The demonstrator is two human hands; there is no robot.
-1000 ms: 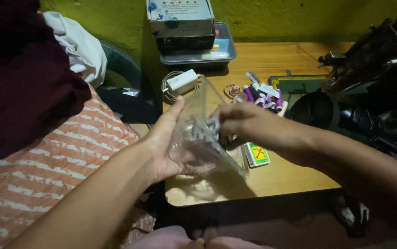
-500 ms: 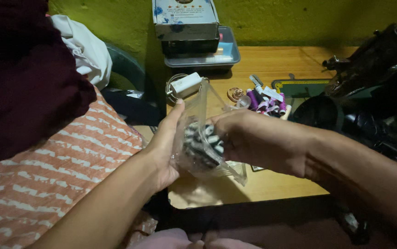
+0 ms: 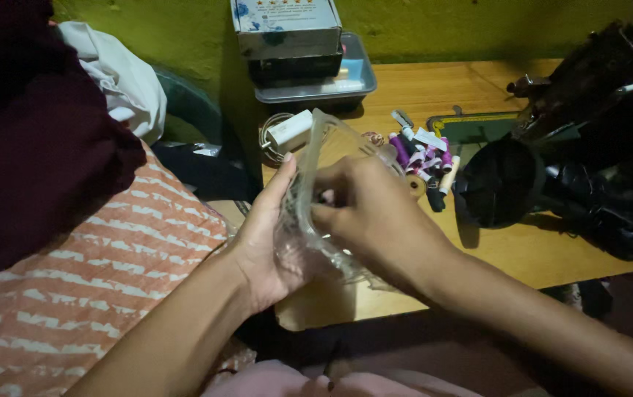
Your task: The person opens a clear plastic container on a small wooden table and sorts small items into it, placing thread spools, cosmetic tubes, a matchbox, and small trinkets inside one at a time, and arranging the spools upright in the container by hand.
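A clear plastic bag [image 3: 315, 158] is held upright over the near left corner of the wooden table [image 3: 544, 254]. My left hand [image 3: 268, 239] cups the bag from the left and below, thumb up along its side. My right hand [image 3: 371, 217] comes in from the right with its fingers curled over the bag's opening, pinching the plastic. What lies inside the bag is hidden by my fingers.
A white charger with coiled cable [image 3: 287, 132] lies behind the bag. Thread spools and small tools [image 3: 423, 154] sit mid-table. A black sewing machine [image 3: 588, 162] fills the right. Boxes stacked on a grey tray [image 3: 298, 44] stand by the yellow-green wall. Striped orange cloth [image 3: 103, 287] lies left.
My right hand has closed further over the bag's mouth. The dark striped thing seen through the plastic half a second ago is now covered. A small card on the table is now hidden.
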